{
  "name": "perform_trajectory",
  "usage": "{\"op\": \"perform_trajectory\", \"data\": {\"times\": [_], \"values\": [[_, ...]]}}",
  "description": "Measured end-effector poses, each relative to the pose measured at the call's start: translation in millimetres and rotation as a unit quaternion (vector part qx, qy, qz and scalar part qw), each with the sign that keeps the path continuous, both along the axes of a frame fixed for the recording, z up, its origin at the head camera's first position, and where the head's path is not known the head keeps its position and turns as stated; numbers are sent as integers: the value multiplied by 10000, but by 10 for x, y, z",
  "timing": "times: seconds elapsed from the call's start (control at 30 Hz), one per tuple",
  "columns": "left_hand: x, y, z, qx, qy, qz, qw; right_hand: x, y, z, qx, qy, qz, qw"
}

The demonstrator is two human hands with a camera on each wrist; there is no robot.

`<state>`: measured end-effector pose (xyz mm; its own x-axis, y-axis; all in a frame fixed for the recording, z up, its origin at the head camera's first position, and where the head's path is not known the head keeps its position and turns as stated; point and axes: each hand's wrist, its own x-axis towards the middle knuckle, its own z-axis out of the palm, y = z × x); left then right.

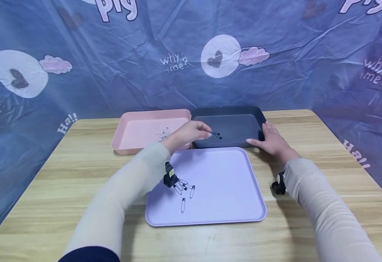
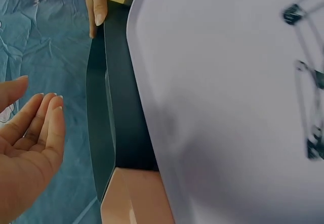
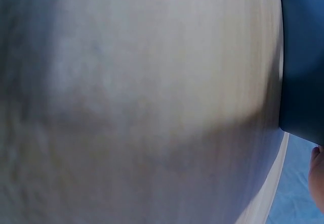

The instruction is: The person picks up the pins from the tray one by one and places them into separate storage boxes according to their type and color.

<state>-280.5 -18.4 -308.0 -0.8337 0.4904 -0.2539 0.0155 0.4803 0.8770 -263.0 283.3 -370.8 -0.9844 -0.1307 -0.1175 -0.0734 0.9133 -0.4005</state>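
Observation:
My left hand (image 1: 194, 131) hangs over the dark grey tray (image 1: 230, 108). Just past its fingertips are black safety pins (image 1: 216, 135); whether they lie on the tray floor or are in the air I cannot tell. In the left wrist view, thumb and fingers (image 2: 55, 128) are apart, with nothing seen between them. My right hand (image 1: 274, 140) rests on the dark tray's front right corner, thumb along the front rim and fingers straight by the right side. Several safety pins (image 1: 182, 205) lie on the lavender tray (image 1: 223, 189), partly hidden by the left wrist camera.
A pink tray (image 1: 135, 125) stands left of the dark one and holds a small pile of pale safety pins (image 1: 163, 135). All the trays are on a wooden table (image 1: 79, 174). A printed blue cloth (image 1: 138, 72) hangs behind the table.

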Motion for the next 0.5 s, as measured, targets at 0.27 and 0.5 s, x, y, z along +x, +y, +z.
{"op": "perform_trajectory", "data": {"times": [0.27, 0.5], "values": [[175, -266, 28, -224, 409, -485, 9977, -2, -8, 10, -52, -9, -9, 10000], [304, -467, -44, 109, 485, -619, 9968, -5, -12, 12, -21, -17, 12, 10000]]}}
